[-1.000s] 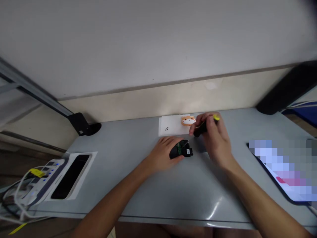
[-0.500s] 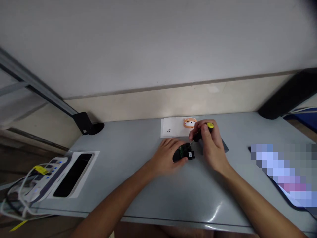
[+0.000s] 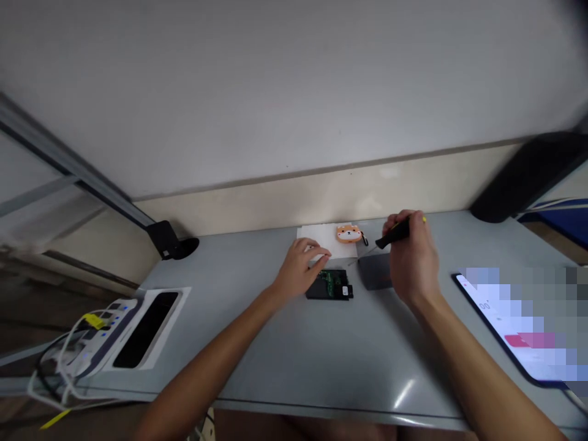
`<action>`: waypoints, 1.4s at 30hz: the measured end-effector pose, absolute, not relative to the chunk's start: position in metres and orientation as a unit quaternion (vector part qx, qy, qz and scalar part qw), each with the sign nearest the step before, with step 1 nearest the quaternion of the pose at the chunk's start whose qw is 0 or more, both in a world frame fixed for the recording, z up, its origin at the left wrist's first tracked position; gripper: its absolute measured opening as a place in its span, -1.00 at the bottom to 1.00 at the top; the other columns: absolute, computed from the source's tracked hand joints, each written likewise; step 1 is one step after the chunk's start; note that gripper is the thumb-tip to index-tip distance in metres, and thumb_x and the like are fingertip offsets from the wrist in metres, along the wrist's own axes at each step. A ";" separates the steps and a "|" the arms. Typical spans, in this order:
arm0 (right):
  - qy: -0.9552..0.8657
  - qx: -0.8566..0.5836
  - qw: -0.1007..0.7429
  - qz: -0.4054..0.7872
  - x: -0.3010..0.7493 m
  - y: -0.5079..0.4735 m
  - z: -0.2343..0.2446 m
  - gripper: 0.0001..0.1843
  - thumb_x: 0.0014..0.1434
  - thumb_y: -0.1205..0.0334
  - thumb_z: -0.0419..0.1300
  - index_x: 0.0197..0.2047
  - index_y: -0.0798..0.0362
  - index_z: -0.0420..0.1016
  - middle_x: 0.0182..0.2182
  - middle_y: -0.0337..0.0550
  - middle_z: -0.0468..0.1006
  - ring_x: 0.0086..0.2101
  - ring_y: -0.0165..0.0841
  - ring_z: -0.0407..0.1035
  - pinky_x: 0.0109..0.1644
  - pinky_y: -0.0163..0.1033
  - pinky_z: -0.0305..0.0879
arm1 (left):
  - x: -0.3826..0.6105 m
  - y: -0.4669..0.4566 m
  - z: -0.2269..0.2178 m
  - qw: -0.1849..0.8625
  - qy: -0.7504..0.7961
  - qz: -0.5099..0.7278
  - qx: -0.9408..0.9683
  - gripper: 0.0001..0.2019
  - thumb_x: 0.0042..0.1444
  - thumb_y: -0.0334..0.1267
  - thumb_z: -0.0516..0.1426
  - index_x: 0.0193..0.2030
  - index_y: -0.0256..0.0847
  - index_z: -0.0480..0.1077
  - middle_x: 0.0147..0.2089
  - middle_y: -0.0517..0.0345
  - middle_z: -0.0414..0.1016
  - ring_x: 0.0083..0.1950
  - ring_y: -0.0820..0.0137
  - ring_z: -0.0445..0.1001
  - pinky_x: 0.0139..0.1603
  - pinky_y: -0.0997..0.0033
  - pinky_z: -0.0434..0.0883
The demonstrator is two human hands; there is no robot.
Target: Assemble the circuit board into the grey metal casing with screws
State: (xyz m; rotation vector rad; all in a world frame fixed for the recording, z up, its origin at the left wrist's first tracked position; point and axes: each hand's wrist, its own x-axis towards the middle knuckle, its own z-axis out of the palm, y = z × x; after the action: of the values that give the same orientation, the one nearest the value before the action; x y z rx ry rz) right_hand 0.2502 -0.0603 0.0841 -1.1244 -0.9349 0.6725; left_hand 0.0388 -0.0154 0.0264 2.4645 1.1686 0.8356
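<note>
My left hand (image 3: 302,267) hovers beside the white paper, thumb and index fingertip nearly together in a pinch. Anything between them is too small to make out. Just below lies a black open device with a green circuit board (image 3: 329,284), flat on the desk and apart from my fingers. In my right hand (image 3: 414,260) is a screwdriver (image 3: 395,234) with a black handle and yellow end, its thin shaft slanting down-left above a dark grey box (image 3: 374,272). The white paper (image 3: 324,234) is partly hidden behind my left hand; the small dark screws on it are mostly covered.
An orange-and-white animal-faced case (image 3: 348,234) rests on the paper. At the left, a black phone (image 3: 146,329) lies on white paper by a power strip (image 3: 108,337) with cables. A lit phone or tablet (image 3: 505,334) lies right. The wall (image 3: 257,205) stands behind the desk.
My left hand has let go of the device and moved up toward the paper. My right hand has lifted the screwdriver off the device and drawn it right.
</note>
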 end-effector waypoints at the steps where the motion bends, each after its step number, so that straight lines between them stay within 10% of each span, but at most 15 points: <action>1: -0.413 -0.533 0.682 0.283 0.255 -0.060 0.084 -0.48 0.29 -0.42 -0.11 -0.24 -0.12 0.15 -0.32 -0.18 0.27 -0.28 -0.26 0.34 -0.18 -0.19 0.36 | 0.042 -0.007 0.029 0.134 0.407 0.274 0.861 -0.77 0.42 -0.16 0.12 -0.03 -0.03 0.63 -0.01 0.03 0.50 0.12 0.19 0.43 0.27 0.04 0.37; 10: -0.415 -0.628 0.609 0.249 0.265 -0.057 0.075 -0.41 0.33 -0.45 -0.30 -0.12 -0.13 0.16 -0.31 -0.19 0.31 -0.29 -0.28 0.34 -0.20 -0.22 0.34 | 0.071 0.039 0.023 0.126 0.441 0.184 0.869 -0.82 0.32 -0.22 0.21 -0.05 0.05 0.66 0.01 0.07 0.51 0.21 0.10 0.28 0.29 -0.07 0.25; 20: -0.455 -0.461 0.675 0.354 0.248 -0.056 0.078 -0.50 0.25 -0.36 0.15 -0.24 -0.05 0.36 -0.30 -0.20 0.46 -0.36 -0.38 0.40 -0.33 -0.24 0.42 | 0.040 0.023 0.028 0.200 0.434 0.293 0.828 -0.76 0.38 -0.28 0.09 -0.04 -0.09 0.62 -0.08 0.08 0.55 0.03 0.26 0.45 0.21 0.16 0.37; 23: -0.516 -0.433 0.653 0.346 0.237 -0.057 0.070 -0.53 0.28 -0.30 0.18 -0.21 -0.03 0.42 -0.28 -0.14 0.56 -0.29 -0.33 0.48 -0.30 -0.21 0.49 | 0.017 0.003 0.018 0.260 0.417 0.309 0.814 -0.74 0.40 -0.30 0.03 -0.06 -0.14 0.57 -0.15 0.09 0.55 -0.16 0.33 0.48 -0.07 0.32 0.45; 42: -0.602 -0.469 0.581 0.283 0.211 -0.064 0.049 -0.78 0.36 -0.01 0.19 -0.17 -0.04 0.42 -0.24 -0.18 0.54 -0.36 -0.40 0.48 -0.28 -0.24 0.52 | 0.003 -0.022 0.000 0.204 0.333 0.278 0.878 -0.75 0.48 -0.28 -0.06 -0.17 -0.16 0.40 -0.14 0.06 0.46 -0.06 0.29 0.44 0.06 0.23 0.45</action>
State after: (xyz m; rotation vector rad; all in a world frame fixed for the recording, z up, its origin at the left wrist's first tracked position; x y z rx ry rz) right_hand 0.2115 -0.0638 0.0486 -1.0946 -1.4055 0.6622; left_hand 0.0034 -0.0217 0.0000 2.4489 0.9294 0.7755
